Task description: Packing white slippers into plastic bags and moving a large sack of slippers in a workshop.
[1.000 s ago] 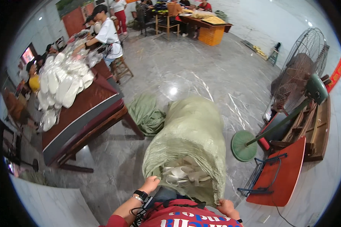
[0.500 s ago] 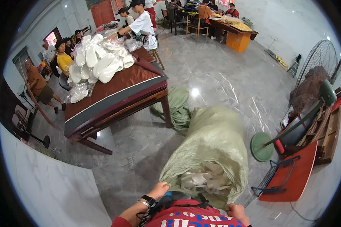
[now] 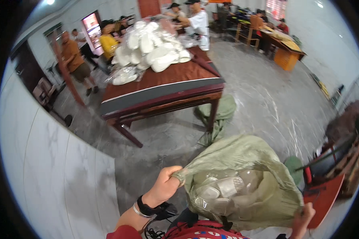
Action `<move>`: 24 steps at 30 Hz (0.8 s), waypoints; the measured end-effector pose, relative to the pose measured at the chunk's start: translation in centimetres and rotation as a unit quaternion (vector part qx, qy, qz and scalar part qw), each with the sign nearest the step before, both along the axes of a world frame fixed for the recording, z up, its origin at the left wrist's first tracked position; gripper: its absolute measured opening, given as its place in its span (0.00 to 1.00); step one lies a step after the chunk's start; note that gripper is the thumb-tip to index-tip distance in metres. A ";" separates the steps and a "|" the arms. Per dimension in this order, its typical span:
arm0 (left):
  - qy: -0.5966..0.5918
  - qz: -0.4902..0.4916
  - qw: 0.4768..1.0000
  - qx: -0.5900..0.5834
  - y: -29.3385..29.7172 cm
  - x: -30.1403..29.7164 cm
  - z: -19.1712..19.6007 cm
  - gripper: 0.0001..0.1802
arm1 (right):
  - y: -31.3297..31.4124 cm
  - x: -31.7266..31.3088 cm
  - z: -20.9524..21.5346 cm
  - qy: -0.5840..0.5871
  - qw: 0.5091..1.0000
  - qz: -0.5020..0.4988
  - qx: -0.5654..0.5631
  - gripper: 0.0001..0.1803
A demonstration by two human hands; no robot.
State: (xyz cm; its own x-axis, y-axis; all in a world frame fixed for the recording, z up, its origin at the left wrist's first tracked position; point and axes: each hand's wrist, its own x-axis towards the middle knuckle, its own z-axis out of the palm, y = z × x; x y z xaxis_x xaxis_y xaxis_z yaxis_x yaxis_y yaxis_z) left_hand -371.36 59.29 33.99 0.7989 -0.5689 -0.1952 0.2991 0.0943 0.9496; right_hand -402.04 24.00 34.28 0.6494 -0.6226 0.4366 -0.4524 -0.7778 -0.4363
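A large green woven sack (image 3: 243, 149) stands in front of me with its mouth spread wide. My left hand (image 3: 163, 186) is closed round the left side of its rim, with a dark watch and a pale bracelet on the wrist. At the opposite side of the mouth, my right hand (image 3: 303, 217) grips the rim; it is slightly blurred. Inside the sack lie several white slippers (image 3: 227, 186) in clear plastic wrapping.
A dark red table (image 3: 163, 95) ahead carries a heap of wrapped white slippers (image 3: 151, 47). Another green sack (image 3: 223, 109) lies by its leg. People stand and sit beyond. A red folding tabletop (image 3: 329, 199) leans at right, near a green round base (image 3: 294, 169).
Both hands have risen and moved apart, pulling the sack's mouth wider and showing more slippers inside. My view has turned left, so the table appears further right.
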 end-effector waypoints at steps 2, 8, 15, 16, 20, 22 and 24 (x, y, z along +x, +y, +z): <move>-0.078 0.015 0.995 -0.053 -0.9 -1.1 3.0 0.17 | -2.5 0.8 1.2 -0.061 0.998 -0.007 0.015 0.12; -0.103 0.110 0.986 -0.069 -1.5 -4.1 2.8 0.12 | -10.0 2.3 -1.6 -0.103 0.994 0.015 -0.010 0.12; -0.003 0.241 0.970 0.024 -0.6 -5.7 -4.5 0.09 | -11.6 4.3 -1.1 0.008 0.999 0.035 0.015 0.13; -0.002 0.233 0.972 0.022 -0.1 -5.2 -5.4 0.09 | -11.8 4.6 -1.3 0.029 0.999 0.034 0.001 0.12; -0.017 0.315 0.928 0.197 0.9 -4.3 -8.3 0.09 | -13.3 5.2 -4.9 0.182 0.981 0.056 0.018 0.16; -0.069 0.337 0.874 0.343 3.9 -3.9 -12.9 0.31 | -13.0 5.4 -6.3 0.269 0.958 0.084 0.050 0.21; -0.066 0.330 0.815 0.472 6.3 -4.0 -18.0 0.39 | -13.5 4.2 -9.6 0.323 0.937 0.114 0.063 0.31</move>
State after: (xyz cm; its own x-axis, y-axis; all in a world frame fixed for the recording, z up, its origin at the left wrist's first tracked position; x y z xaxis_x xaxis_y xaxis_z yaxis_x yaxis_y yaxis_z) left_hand -375.39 65.64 16.03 0.9194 0.3473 -0.1844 0.3686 -0.5978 0.7118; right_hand -397.86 10.47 24.67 0.8752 -0.4559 -0.1616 -0.4824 -0.8470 -0.2232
